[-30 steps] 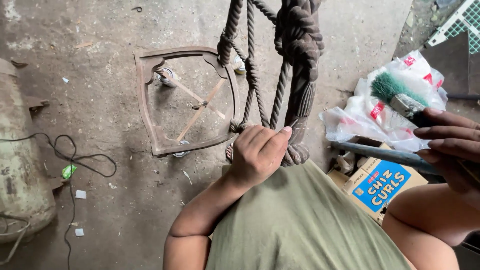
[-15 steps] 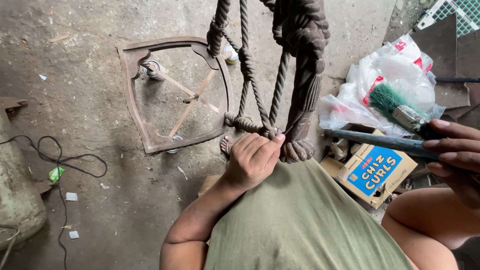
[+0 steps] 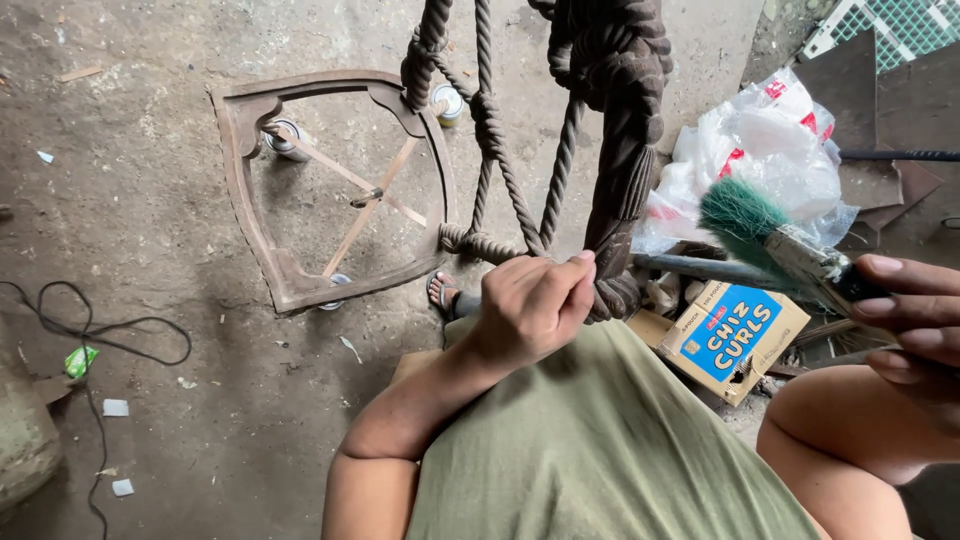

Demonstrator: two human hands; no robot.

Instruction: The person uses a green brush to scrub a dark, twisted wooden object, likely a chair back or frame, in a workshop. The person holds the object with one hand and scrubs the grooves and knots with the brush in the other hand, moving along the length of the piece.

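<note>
Our left hand (image 3: 530, 305) is clenched around the twisted wooden post (image 3: 612, 150) near its lower end, and our right hand (image 3: 915, 320) grasps the green-bristled paintbrush (image 3: 775, 235). We should steady the post firmly and stroke along the grooves.

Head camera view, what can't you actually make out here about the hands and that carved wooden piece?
- Carved rope-twist wooden piece: its top is cut off by the upper edge.
- Left hand: its curled fingers hide exactly where it touches the piece.
- Right hand: partly cut off by the right edge; it covers the paintbrush handle.
- Metal cans under the wooden frame: mostly hidden by it.
</note>
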